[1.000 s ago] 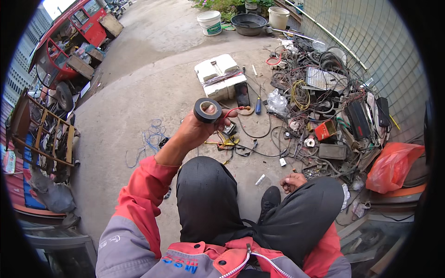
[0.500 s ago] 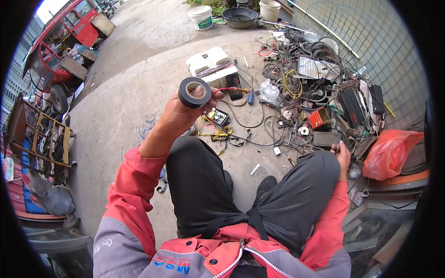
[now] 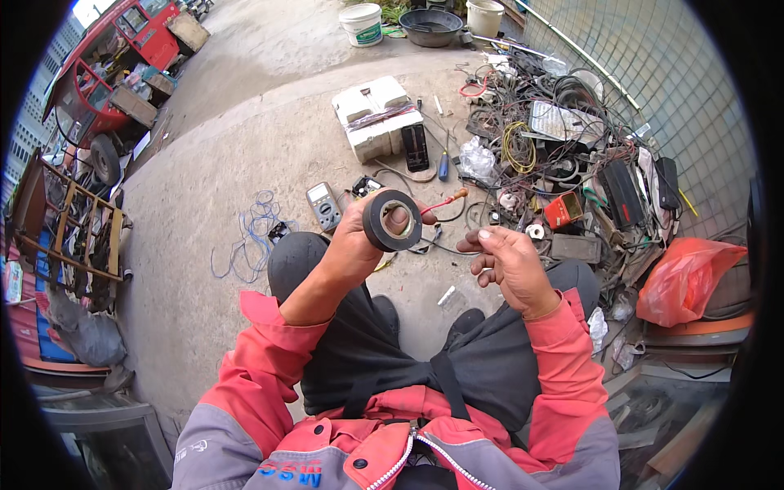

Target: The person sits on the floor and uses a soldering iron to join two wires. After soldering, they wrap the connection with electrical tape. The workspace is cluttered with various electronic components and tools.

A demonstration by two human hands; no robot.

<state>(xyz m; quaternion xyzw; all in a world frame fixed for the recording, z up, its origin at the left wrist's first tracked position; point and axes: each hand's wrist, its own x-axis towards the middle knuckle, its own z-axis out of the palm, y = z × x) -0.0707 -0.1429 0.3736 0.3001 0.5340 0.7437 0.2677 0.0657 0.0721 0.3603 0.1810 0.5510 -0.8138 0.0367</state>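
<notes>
Mid-frame: left hand (image 3: 349, 249) grips black tape roll (image 3: 376, 222) and red wire (image 3: 441, 204), wire slanting up-right. Right hand (image 3: 513, 265) apart, below right of wire's tip, fingers curled; can't tell if pinching anything.

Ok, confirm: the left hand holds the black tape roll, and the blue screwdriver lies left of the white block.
Not left: the head view shows the blue screwdriver lying right of the white block. The left hand does hold the black tape roll.
</notes>
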